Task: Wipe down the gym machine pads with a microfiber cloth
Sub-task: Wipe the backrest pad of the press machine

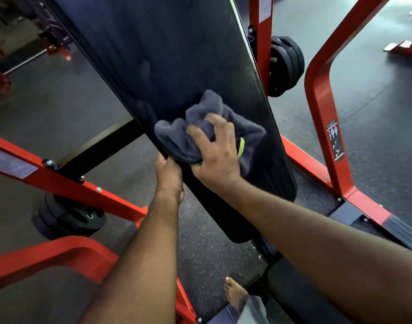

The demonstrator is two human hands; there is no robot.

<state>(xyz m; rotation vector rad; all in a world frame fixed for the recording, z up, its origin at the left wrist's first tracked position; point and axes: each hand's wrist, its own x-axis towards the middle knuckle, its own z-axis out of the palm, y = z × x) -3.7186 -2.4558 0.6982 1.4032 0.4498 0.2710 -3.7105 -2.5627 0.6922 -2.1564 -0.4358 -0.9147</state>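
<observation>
My right hand (pixel 218 150) presses a bunched grey-blue cloth (pixel 200 129) flat against the face of the long black pad (pixel 167 57). The fingers are spread and bent over the folds, so the grip on that side is closed around the cloth. A strip of bright yellow-green edging shows on the cloth just beside my knuckles. The cloth sits on the lower half of the pad, near its left edge.

My left hand (pixel 168 176) is clamped on the left edge of the pad, directly below the cloth — fingers wrap behind the edge and are hidden there, the back of the hand facing me. That grip holds the pad.

The pad runs tilted from upper left to lower right, its rounded lower end nearest me. The surface is glossy and shows faint streaks.

The red frame (pixel 322 97) of the machine stands on both sides of the pad. Black weight plates (pixel 285 66) hang on a peg to the right, behind the pad; another stack (pixel 67 218) sits low on the left, under a red bar. The floor (pixel 364 90) is dark speckled rubber. My bare foot (pixel 235 294) stands on it at the bottom of the view.
</observation>
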